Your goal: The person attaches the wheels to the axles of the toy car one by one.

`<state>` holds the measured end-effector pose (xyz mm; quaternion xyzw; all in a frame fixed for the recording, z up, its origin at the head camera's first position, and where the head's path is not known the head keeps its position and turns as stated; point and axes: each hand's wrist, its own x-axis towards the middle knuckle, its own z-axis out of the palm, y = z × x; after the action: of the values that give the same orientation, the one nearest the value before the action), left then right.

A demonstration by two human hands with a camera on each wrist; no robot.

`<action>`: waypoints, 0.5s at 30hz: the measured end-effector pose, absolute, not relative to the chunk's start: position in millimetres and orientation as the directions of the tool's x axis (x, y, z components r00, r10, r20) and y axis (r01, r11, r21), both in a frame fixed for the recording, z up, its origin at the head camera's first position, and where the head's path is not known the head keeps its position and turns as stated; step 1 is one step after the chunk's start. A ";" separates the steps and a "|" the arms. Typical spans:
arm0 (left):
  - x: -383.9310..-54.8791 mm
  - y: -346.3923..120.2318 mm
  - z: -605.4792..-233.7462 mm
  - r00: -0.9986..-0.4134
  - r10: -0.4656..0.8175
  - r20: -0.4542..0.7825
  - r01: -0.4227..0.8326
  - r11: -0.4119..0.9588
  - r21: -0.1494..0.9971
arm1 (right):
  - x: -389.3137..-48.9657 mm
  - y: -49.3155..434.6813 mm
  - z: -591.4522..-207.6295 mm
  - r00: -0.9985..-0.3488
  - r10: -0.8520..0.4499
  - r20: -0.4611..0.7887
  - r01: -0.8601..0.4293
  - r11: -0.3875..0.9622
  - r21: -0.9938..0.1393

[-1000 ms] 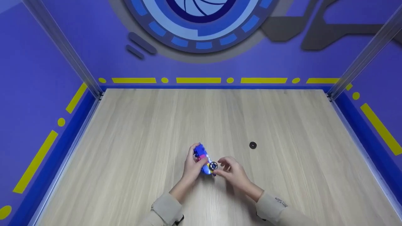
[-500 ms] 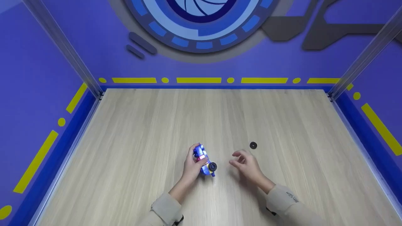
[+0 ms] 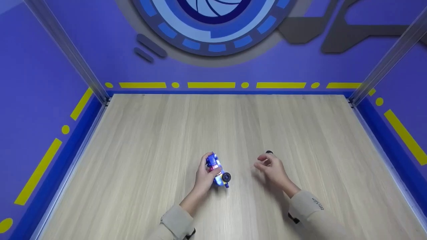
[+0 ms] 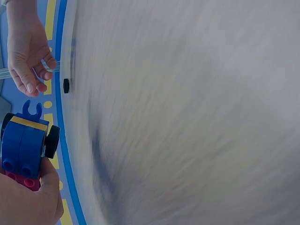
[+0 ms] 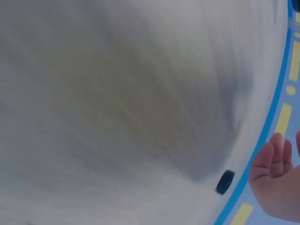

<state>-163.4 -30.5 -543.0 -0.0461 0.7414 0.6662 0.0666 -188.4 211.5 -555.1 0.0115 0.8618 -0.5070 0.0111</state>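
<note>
A toy car point(image 3: 212, 160) of blue, red and yellow building bricks is gripped in my left hand point(image 3: 203, 176), thumb across its side. In the left wrist view the toy car point(image 4: 21, 145) shows a blue hook-shaped clip point(image 4: 32, 108) at its end and black wheels on either side. My right hand point(image 3: 275, 171) hovers to the right, its fingers loosely bent and nothing seen between them. Just beyond those fingers a loose black tyre point(image 3: 269, 152) lies on the table, partly hidden in the head view. The right wrist view shows this tyre point(image 5: 225, 182) beside the hand.
The wood-grain table point(image 3: 150, 133) is bordered by a blue back wall point(image 3: 213, 75) with yellow marks and by blue side walls. Metal posts point(image 3: 383, 56) rise at the back corners.
My right hand has left the car's wheel and moved right, to the loose tyre. The wheel facing up, earlier an open spoked rim, now looks solid black. The left hand stays put.
</note>
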 end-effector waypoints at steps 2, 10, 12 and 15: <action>-163.9 -30.2 -544.0 -0.986 0.015 -0.163 -0.160 0.116 0.980 | -190.2 215.2 -555.9 -0.999 0.008 -0.046 0.044 0.481 -0.875; -161.4 -28.7 -533.6 -0.984 0.010 -0.178 -0.176 0.090 0.980 | -196.0 226.1 -556.3 -0.994 0.019 -0.107 0.104 0.470 -0.877; -157.7 -28.3 -522.9 -0.984 0.008 -0.179 -0.178 0.094 0.980 | -198.8 228.6 -556.7 -0.993 0.034 -0.110 0.113 0.461 -0.880; -156.2 -27.7 -518.9 -0.985 0.004 -0.175 -0.173 0.104 0.979 | -202.9 233.0 -556.6 -0.993 0.046 -0.108 0.117 0.456 -0.882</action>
<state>-156.2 -27.7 -518.9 -0.0573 0.7399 0.6670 0.0663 -202.9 233.0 -556.6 0.0478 0.8526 -0.5193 0.0339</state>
